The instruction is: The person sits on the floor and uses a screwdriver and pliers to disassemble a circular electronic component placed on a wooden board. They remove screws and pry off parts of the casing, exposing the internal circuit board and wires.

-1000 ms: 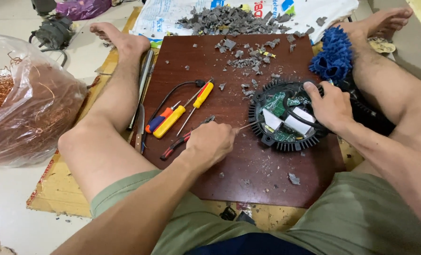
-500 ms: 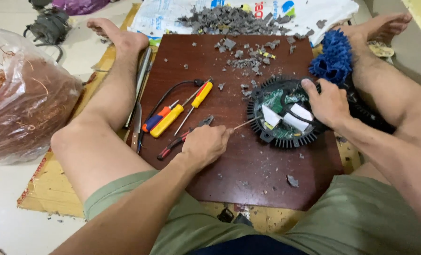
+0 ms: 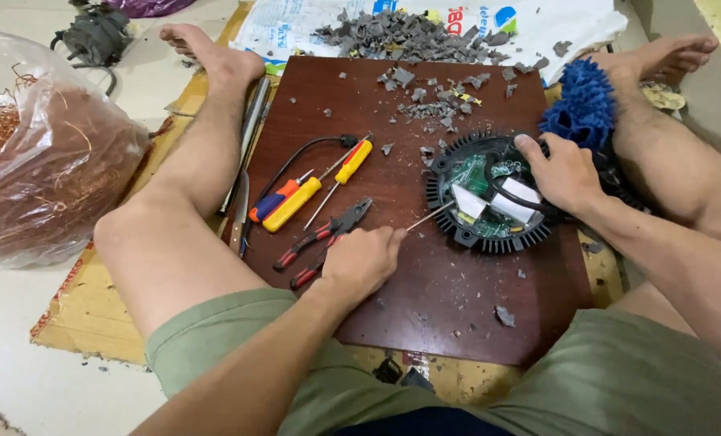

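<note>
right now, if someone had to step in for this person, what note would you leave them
Left hand: closed on a thin metal screwdriver shaft, tip at the rim of the round black finned electronics housing.
Right hand: fingers gripping the housing's far edge, holding it on the dark brown wooden board.
Nearby: red-handled pliers and yellow-handled screwdrivers left of the housing.
Done: housing is open, green circuit board exposed; grey broken fragments piled at the board's far end.
Left: circuit board and white parts sit inside the housing.

Bag of copper wire [image 3: 37,178] on the floor left; grey rubble [image 3: 401,36] on a printed sheet; pliers [image 3: 324,238] and yellow screwdrivers [image 3: 296,202]; blue mop-like cloth [image 3: 582,109].
</note>
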